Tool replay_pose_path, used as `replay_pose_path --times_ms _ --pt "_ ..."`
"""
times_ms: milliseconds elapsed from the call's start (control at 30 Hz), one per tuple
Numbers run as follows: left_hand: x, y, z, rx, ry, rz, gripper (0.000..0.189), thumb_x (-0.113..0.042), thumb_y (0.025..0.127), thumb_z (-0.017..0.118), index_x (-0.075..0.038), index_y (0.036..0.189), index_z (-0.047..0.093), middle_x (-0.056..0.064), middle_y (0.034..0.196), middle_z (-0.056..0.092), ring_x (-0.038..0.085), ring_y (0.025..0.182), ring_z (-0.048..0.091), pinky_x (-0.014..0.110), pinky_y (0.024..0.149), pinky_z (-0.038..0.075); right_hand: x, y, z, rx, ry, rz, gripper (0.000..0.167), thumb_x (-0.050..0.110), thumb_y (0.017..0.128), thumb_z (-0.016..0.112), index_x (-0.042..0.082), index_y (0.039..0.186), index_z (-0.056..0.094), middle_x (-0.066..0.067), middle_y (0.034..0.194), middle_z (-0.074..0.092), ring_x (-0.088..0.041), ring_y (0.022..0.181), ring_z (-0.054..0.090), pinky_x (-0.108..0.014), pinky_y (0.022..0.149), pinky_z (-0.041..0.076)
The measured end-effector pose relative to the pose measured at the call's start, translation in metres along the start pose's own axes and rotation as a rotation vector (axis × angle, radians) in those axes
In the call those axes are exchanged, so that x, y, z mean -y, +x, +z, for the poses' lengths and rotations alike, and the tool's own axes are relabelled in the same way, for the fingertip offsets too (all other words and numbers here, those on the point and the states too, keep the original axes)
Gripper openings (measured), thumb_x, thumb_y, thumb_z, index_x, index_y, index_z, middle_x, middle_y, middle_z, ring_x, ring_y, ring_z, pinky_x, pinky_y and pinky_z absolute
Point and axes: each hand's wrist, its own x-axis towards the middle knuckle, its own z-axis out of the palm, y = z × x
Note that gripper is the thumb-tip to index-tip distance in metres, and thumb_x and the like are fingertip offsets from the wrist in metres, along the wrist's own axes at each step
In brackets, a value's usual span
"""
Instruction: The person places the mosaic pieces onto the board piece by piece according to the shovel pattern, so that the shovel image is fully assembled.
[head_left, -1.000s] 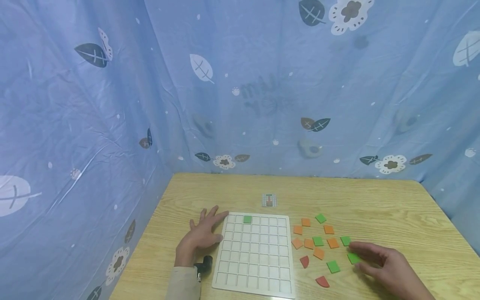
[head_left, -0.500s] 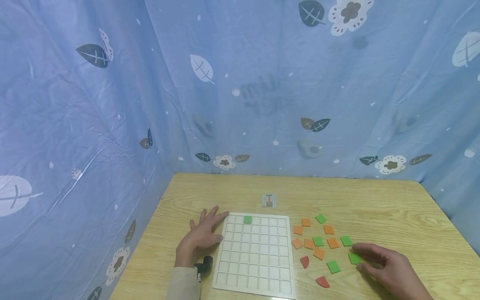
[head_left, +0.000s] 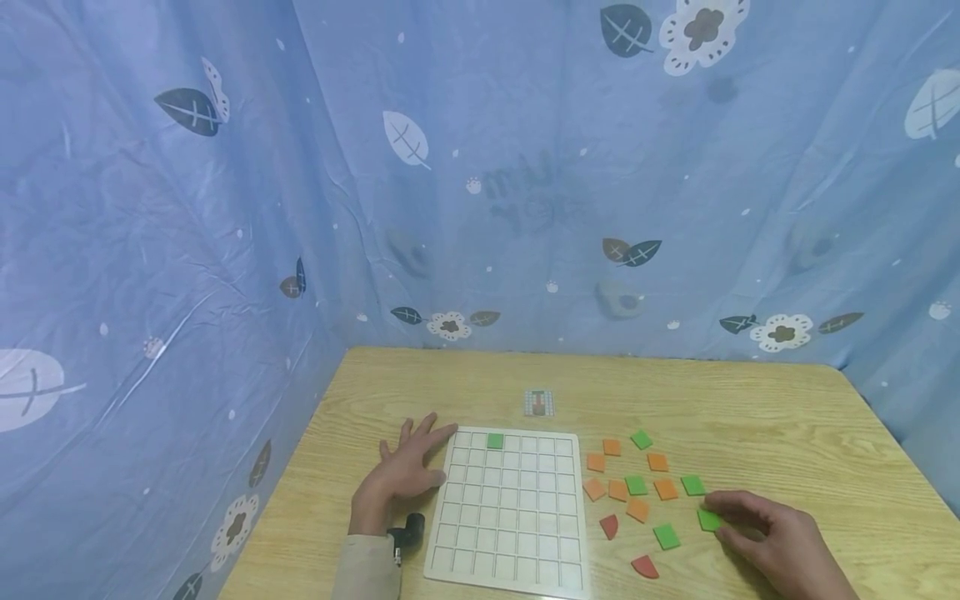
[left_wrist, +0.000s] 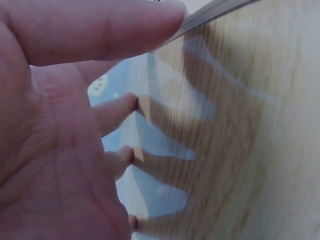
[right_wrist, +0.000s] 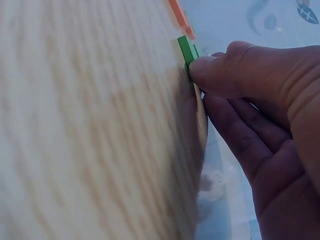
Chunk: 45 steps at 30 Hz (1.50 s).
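Note:
My right hand (head_left: 772,533) pinches a green square tile (head_left: 709,520) at the right side of the scattered pieces, thumb on its near edge and index finger on the far one. In the right wrist view the thumb presses the end of that green tile (right_wrist: 187,52), low at the table surface. My left hand (head_left: 408,468) rests with spread fingers at the left edge of the white grid board (head_left: 517,508), index fingertip by its upper left corner. The left wrist view shows the thumb (left_wrist: 115,35) against the board's edge (left_wrist: 210,14). One green tile (head_left: 495,441) lies in the board's top row.
Between board and right hand lie several orange squares (head_left: 657,462), more green squares (head_left: 666,536) and two red quarter-circle pieces (head_left: 645,567). A small printed card (head_left: 538,403) lies behind the board. Blue patterned curtains (head_left: 525,167) stand around the table (head_left: 750,400).
The right hand has moved slightly right, and the green tile between its fingers has slid a little the same way. The left hand and the board have stayed in place.

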Motion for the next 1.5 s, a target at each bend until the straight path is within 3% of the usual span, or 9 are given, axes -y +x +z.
replay_pose_path --times_ms 433,867,1067,1367,1500 --pt "0.000 -0.001 -0.001 0.003 -0.003 0.000 0.083 -0.006 0.083 0.079 -0.023 0.161 0.057 0.019 0.181 0.026 0.058 0.167 0.003 0.091 0.120 -0.010 -0.001 -0.003 0.003 -0.041 0.034 -0.008 0.036 0.012 0.087 0.091 0.012 0.122 0.082 -0.007 0.119 0.083 0.009 0.093 0.072 -0.020 0.079 0.063" --pt "0.001 -0.001 0.000 0.010 0.006 0.003 0.084 -0.007 0.083 0.078 -0.025 0.162 0.056 0.018 0.182 0.025 0.058 0.167 0.003 0.091 0.120 -0.010 0.003 -0.006 -0.007 -0.005 0.131 0.070 0.042 0.013 0.090 0.088 0.003 0.130 0.077 -0.016 0.125 0.081 0.008 0.094 0.075 -0.020 0.081 0.064" --pt "0.002 -0.001 0.001 0.012 0.011 0.004 0.083 -0.008 0.084 0.079 -0.025 0.162 0.055 0.019 0.181 0.025 0.059 0.167 0.003 0.092 0.119 -0.009 0.008 -0.008 -0.010 -0.035 0.138 0.032 0.041 0.011 0.090 0.088 0.003 0.129 0.078 -0.014 0.122 0.082 0.011 0.094 0.072 -0.018 0.079 0.064" --pt "0.000 0.000 0.000 0.001 0.007 -0.003 0.085 -0.007 0.083 0.078 -0.026 0.162 0.056 0.017 0.182 0.026 0.057 0.167 0.003 0.091 0.120 -0.009 0.021 -0.005 -0.014 -0.154 0.089 -0.136 0.034 0.007 0.088 0.089 0.014 0.120 0.082 -0.002 0.111 0.084 0.018 0.099 0.067 -0.006 0.078 0.057" --pt "0.000 0.000 0.001 -0.001 0.008 -0.006 0.085 -0.006 0.082 0.078 -0.026 0.162 0.056 0.016 0.182 0.026 0.056 0.168 0.004 0.090 0.120 -0.009 0.030 0.000 -0.015 -0.189 0.076 -0.196 0.034 0.004 0.086 0.090 0.016 0.118 0.083 -0.001 0.109 0.085 0.016 0.098 0.069 -0.006 0.078 0.057"
